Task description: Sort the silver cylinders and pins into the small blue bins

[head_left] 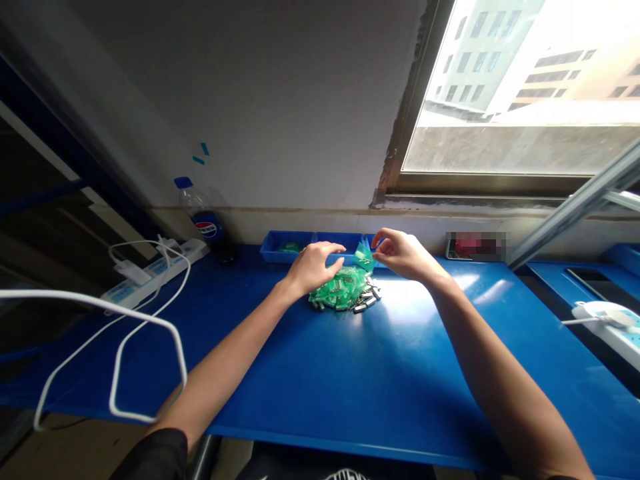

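A pile of small green see-through plastic bags (pixel 340 288) lies on the blue table. Small black-and-silver parts (pixel 369 303) are heaped at its right and front edges. My right hand (pixel 404 255) is closed in a pinch at the edge of one small green bag (pixel 365 256), raised just above the pile. Over the pile's left side hovers my left hand (pixel 314 265), thumb and fingers apart, holding nothing. Behind the hands stands a row of blue bins (pixel 273 256); something green lies in the left one. My right hand partly hides the right bin.
At the back left stands a cola bottle (pixel 207 223) beside a white power strip (pixel 153 275). A white cable (pixel 175 333) loops over the table's left side, near my left forearm. A blurred-out object (pixel 473 247) sits at the back right; another power strip (pixel 613 323) is farther right.
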A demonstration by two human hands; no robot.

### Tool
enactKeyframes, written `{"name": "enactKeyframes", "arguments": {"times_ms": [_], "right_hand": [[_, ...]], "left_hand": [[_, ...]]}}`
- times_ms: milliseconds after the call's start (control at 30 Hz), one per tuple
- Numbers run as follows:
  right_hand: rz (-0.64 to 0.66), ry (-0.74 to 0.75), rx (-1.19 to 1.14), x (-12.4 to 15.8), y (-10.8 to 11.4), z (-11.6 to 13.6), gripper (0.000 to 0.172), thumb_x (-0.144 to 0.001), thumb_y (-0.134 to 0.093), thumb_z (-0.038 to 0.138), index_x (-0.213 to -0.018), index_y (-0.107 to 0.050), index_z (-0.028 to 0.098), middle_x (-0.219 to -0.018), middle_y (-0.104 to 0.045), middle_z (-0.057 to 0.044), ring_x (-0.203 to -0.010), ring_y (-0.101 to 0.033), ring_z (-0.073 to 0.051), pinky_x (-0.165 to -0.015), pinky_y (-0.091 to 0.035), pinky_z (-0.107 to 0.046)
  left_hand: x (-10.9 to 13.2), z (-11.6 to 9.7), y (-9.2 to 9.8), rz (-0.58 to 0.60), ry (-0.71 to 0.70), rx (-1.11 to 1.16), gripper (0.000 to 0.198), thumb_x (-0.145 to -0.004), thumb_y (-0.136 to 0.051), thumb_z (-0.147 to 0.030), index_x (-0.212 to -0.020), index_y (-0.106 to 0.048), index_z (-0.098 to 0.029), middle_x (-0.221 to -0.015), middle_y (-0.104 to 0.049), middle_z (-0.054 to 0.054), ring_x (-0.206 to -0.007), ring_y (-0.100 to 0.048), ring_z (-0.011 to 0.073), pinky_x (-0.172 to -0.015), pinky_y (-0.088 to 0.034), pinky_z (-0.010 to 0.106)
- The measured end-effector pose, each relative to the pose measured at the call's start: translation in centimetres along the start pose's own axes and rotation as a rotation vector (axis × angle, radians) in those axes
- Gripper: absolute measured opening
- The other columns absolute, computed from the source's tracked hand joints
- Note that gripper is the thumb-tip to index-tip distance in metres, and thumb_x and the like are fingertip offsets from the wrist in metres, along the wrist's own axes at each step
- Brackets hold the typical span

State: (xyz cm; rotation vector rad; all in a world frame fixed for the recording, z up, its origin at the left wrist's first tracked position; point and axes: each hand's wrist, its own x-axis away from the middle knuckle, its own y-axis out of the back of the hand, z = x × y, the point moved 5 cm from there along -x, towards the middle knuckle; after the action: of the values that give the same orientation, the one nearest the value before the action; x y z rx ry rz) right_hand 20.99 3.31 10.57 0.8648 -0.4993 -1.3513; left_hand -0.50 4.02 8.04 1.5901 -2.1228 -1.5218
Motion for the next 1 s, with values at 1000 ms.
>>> {"name": "enactKeyframes", "arguments": {"times_ms": [1000], "right_hand": [[0.23,-0.111,0.236,-0.8,-2.9,-2.7,0.035,-0.085,-0.075,0.056,-0.088,-0.065,0.023,-0.092,-0.079,-0.008,-0.081,-0.074,-0.026,-0.069,-0.052,-0.033]], "left_hand": [[0.2,5.8,3.7,-0.099,0.283,-0.437,0.037,-0.097,-0.06,-0.021,-0.131,-0.076,-0.018,-0.127,-0.077,0.015,-0.117,-0.074,0.0345,-0.104,-0.058,0.046]]}}
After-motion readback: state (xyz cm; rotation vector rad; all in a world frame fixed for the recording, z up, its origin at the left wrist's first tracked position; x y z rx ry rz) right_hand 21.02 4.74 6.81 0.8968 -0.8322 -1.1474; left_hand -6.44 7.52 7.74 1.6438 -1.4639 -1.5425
